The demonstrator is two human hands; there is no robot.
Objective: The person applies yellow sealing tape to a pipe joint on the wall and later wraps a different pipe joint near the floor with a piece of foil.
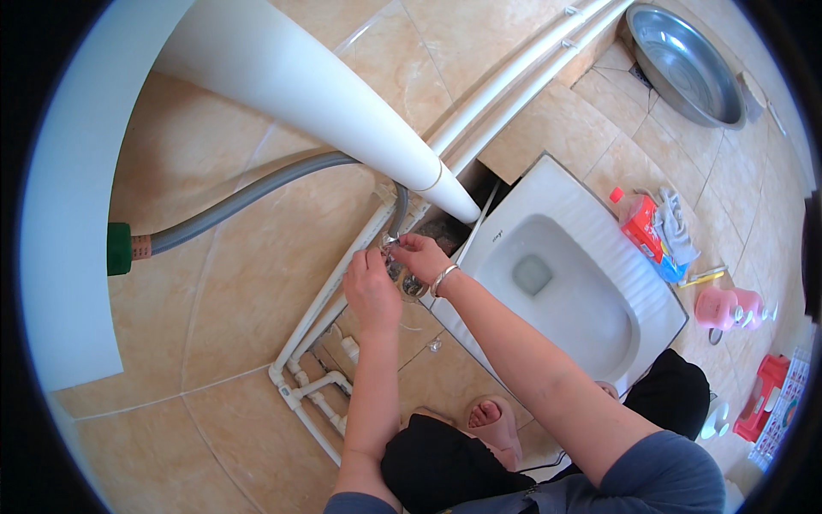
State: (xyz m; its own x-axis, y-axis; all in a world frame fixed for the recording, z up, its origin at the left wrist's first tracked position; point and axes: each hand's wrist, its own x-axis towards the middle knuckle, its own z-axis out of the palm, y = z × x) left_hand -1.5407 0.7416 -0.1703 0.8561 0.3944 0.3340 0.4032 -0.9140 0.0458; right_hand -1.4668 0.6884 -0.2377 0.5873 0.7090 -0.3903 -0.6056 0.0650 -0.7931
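Note:
Both my hands meet at the lower end of a grey hose [400,208], beside the thick white pipe. My left hand [372,287] has its fingers curled and pinched there. From the other side, my right hand [421,259] pinches at a small shiny, crinkled piece [390,242] around the hose end. What exactly that piece is, I cannot make out, since my fingers cover much of it. Below my right hand, a round brownish thing [413,285] shows in part near the dark gap in the floor. A bracelet [443,279] circles my right wrist.
A white squat toilet [634,330] lies right of my hands. The thick white pipe [342,94] slants down to the gap; thin white pipes [321,295] run along the wall. Farther right are a red bottle [638,227], pink bottles [717,308] and a metal basin [685,64].

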